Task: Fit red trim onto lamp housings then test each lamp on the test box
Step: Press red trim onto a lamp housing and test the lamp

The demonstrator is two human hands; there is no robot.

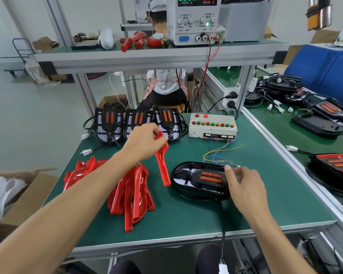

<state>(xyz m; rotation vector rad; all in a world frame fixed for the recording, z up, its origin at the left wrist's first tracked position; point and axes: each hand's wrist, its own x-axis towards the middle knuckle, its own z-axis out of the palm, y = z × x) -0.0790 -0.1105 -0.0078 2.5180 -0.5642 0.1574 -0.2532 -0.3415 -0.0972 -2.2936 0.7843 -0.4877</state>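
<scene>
Worked at a green mat table (pixel 186 218), large enough to keep stock, work piece and tester all within one reach. Kept at 12 o'clock, on the upper shelf, a power supply (pixel 194 20) with lit display, probably to feed the tester through the red and black leads. Stood at 11 o'clock a row of three housings (pixel 137 123), upright and side by side at the far edge, likely waiting there so that the centre was free. Piled at 7 o'clock the red trims (pixel 131 192), loose and overlapping, close to the left arm for quick picking. Laid at 4 o'clock of the table centre one lamp housing (pixel 200 180), open face up and orange strips showing, so that a trim could drop in from above; no trim seated in it yet, so fitting judged as just beginning. Placed at 1 o'clock the test box (pixel 213 125), with coloured wires running toward the housing. Steadied the housing with the right hand (pixel 246 186), fingers curled at its right end near the small connector; exact contact hard to tell. Pinched in the left hand (pixel 145 143) a single red trim (pixel 162 161) by its upper end, long part hanging down just beside the housing, apparently ready for lowering into it.
</scene>
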